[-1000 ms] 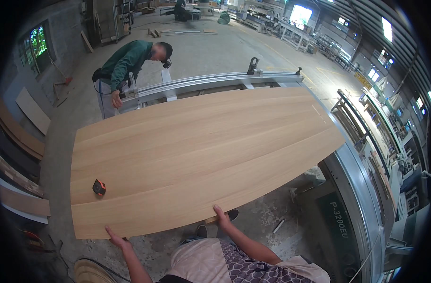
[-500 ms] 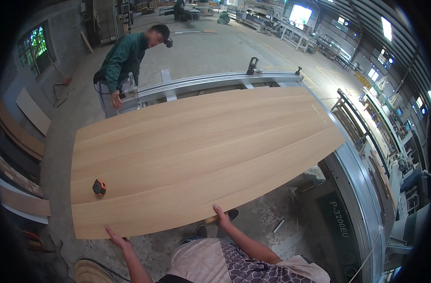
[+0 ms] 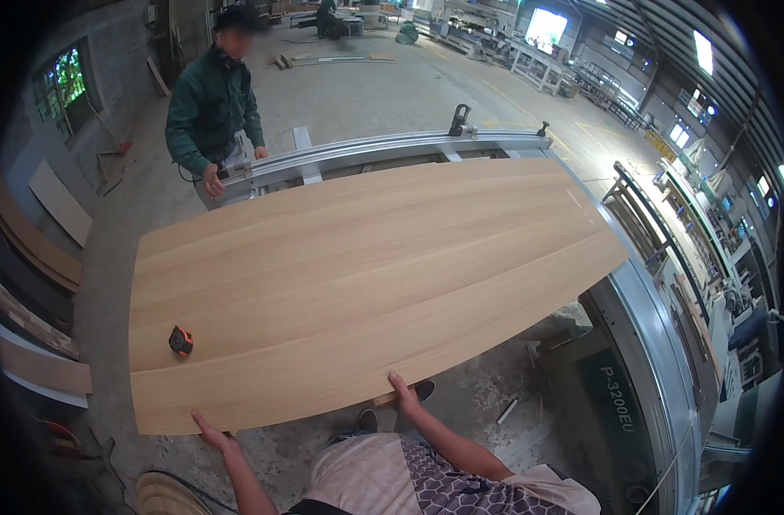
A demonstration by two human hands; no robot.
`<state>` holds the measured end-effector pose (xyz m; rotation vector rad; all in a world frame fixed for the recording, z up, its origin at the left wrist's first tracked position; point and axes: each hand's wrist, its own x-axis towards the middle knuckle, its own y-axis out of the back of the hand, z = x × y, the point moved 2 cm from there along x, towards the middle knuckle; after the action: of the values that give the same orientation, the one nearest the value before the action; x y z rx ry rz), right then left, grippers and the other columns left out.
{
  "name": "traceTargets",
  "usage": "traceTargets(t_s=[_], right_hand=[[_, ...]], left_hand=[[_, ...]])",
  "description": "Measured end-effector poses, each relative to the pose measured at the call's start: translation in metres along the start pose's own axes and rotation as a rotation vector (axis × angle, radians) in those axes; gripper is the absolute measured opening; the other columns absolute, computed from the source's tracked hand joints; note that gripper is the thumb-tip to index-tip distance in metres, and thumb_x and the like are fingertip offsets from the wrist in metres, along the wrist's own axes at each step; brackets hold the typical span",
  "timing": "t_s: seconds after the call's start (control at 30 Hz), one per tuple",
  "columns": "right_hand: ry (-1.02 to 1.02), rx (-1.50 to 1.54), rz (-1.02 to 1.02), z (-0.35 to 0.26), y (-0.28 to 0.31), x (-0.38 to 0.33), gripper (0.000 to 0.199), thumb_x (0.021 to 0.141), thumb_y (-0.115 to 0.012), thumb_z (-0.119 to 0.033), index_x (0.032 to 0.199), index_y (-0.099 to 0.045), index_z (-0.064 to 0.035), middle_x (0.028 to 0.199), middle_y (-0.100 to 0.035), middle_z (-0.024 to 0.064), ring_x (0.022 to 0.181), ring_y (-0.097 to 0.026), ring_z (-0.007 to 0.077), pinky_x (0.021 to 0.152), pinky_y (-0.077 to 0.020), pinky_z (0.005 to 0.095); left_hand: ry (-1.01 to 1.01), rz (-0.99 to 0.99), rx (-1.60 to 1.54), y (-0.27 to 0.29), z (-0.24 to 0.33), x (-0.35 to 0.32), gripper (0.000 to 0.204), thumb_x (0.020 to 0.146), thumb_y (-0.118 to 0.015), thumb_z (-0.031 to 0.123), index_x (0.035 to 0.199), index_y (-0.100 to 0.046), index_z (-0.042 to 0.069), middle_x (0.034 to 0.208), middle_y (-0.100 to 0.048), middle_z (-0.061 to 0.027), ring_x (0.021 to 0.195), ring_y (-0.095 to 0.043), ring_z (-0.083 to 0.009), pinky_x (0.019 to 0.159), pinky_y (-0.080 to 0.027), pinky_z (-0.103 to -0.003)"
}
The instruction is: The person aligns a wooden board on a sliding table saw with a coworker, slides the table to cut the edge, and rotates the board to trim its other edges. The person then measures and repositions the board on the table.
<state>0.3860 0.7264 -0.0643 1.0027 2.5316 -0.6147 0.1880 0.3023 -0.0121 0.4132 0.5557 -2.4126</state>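
Large wooden panel (image 3: 366, 283): pale, smooth veneer with long straight grain bands, long edges bowed outward, lying flat on the grey metal saw carriage (image 3: 383, 148). Small orange-and-black tape measure (image 3: 181, 340) sits on the panel near its left end. Room is a workshop hall with a dusty concrete floor (image 3: 392, 86), stacked boards (image 3: 40, 257) along the left wall and machinery to the right. Left hand (image 3: 213, 434) grips the panel's near edge, fingers curled under it. Right hand (image 3: 404, 394) rests on the same edge, fingers extended over the top. A co-worker in a green jacket (image 3: 210, 112) stands at the far side, hands on the rail.
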Motion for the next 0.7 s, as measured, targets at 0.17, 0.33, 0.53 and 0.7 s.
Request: traceTargets(t_s=[0.17, 0.33, 0.53, 0.7], right_hand=[[-0.003, -0.007, -0.021, -0.002, -0.001, -0.001, 0.081, 0.087, -0.062, -0.054, 0.139, -0.04, 0.0035, 0.128, -0.056, 0.0163, 0.114, -0.057, 0.0249, 0.097, -0.046, 0.0376], [0.023, 0.001, -0.014, -0.002, 0.0, -0.001, 0.082, 0.087, -0.062, -0.054, 0.141, -0.037, 0.0022, 0.131, -0.054, 0.016, 0.117, -0.055, 0.0246, 0.1, -0.0437, 0.0372], [-0.012, -0.047, -0.011, -0.013, -0.007, -0.008, 0.084, 0.086, -0.061, -0.056, 0.142, -0.036, 0.002, 0.132, -0.053, 0.0162, 0.12, -0.052, 0.0239, 0.101, -0.0423, 0.0369], [0.003, -0.043, -0.013, -0.007, -0.002, -0.002, 0.084, 0.086, -0.061, -0.057, 0.139, -0.041, 0.0051, 0.127, -0.057, 0.0174, 0.115, -0.057, 0.0249, 0.098, -0.0447, 0.0367]], left_hand=[[-0.019, 0.009, -0.005, 0.0, 0.0, -0.001, 0.081, 0.086, -0.065, 0.057, 0.142, -0.042, 0.004, 0.135, -0.053, -0.0125, 0.115, -0.057, -0.0281, 0.093, -0.048, -0.043], [0.008, 0.003, 0.0, -0.003, 0.002, -0.003, 0.08, 0.086, -0.065, 0.056, 0.142, -0.042, 0.004, 0.135, -0.053, -0.0127, 0.114, -0.057, -0.0283, 0.093, -0.048, -0.043], [-0.003, 0.002, -0.006, 0.005, -0.003, 0.006, 0.079, 0.086, -0.065, 0.055, 0.141, -0.042, 0.003, 0.135, -0.053, -0.0133, 0.114, -0.057, -0.0283, 0.093, -0.048, -0.043], [-0.014, -0.002, -0.015, 0.0, -0.002, 0.002, 0.08, 0.086, -0.066, 0.055, 0.141, -0.042, 0.002, 0.135, -0.053, -0.0136, 0.114, -0.057, -0.0284, 0.094, -0.048, -0.044]])
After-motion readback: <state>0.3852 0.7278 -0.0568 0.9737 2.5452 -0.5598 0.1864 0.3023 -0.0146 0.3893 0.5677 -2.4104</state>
